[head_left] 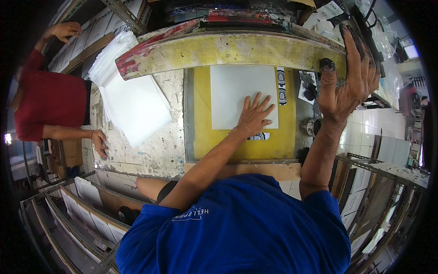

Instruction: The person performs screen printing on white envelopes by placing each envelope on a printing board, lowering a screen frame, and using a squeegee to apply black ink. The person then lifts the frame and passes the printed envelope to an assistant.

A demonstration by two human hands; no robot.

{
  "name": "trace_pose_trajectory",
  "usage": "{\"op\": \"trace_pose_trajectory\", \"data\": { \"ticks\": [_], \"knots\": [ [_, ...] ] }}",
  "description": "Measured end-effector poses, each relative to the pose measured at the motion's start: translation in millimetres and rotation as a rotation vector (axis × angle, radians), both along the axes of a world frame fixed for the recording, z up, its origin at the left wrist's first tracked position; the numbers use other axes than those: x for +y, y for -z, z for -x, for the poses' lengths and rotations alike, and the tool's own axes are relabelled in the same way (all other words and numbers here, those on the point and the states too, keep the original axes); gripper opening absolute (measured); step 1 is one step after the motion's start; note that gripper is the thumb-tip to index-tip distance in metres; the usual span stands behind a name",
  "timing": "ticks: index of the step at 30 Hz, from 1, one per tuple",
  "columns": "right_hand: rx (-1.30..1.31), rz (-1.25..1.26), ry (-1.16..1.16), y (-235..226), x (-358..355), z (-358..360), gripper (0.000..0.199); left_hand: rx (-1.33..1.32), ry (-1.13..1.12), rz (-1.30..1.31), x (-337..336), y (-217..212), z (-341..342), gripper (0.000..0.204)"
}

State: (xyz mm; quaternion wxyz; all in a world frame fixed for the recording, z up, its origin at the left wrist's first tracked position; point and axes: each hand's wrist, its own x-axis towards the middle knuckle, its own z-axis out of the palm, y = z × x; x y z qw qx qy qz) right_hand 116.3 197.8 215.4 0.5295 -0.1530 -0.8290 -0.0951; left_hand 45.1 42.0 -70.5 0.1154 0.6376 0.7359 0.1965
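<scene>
Across the far side of the worn counter [137, 155], the yellow-edged printing frame [228, 50] stands raised, and your ink-stained right hand [349, 82] grips its right end. Below it, on the yellow printing bed [200, 128], lies a white sheet [228, 91] with your left hand [253, 116] pressed flat on it, fingers spread. Farther left, a stack of white sheets [132, 105] sits near a red-shirted person's hand [99, 142].

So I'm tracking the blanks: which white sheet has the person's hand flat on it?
The single white sheet on the yellow board, under the left hand; the white sheet stack farther left lies untouched.
</scene>
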Motion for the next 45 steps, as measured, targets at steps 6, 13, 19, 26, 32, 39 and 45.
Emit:
{"op": "trace_pose_trajectory", "data": {
  "ticks": [6,13,19,26,32,39,45],
  "knots": [
    [-0.005,-0.027,0.006,4.4,6.4,-3.3,0.070,-0.005,0.030,0.003,-3.5,-0.3,-9.1,0.061],
    [0.008,-0.007,0.001,7.1,1.1,-6.2,0.068,-0.009,0.065,-0.070,-9.6,-3.5,-4.4,0.061],
    [0.021,-0.003,-0.036,10.6,-10.4,-0.2,0.065,0.075,-0.364,-0.124,-72.9,-15.6,47.4,0.070],
    [-0.007,0.042,0.010,12.6,-10.2,-10.7,0.065,0.096,-0.412,-0.008,-102.1,1.9,67.0,0.077],
    [-0.038,0.038,0.019,16.5,-11.7,-14.3,0.063,0.070,-0.420,-0.076,-105.5,-0.4,68.3,0.086],
    [-0.086,0.155,0.080,53.1,-49.4,-46.2,0.064,-0.963,-0.559,-1.124,-133.4,-77.9,58.5,0.111],
    [-0.486,0.409,-0.101,74.3,-96.7,-80.0,0.066,-1.043,-0.963,-0.878,-189.3,-80.4,17.3,0.073]
  ]
}}
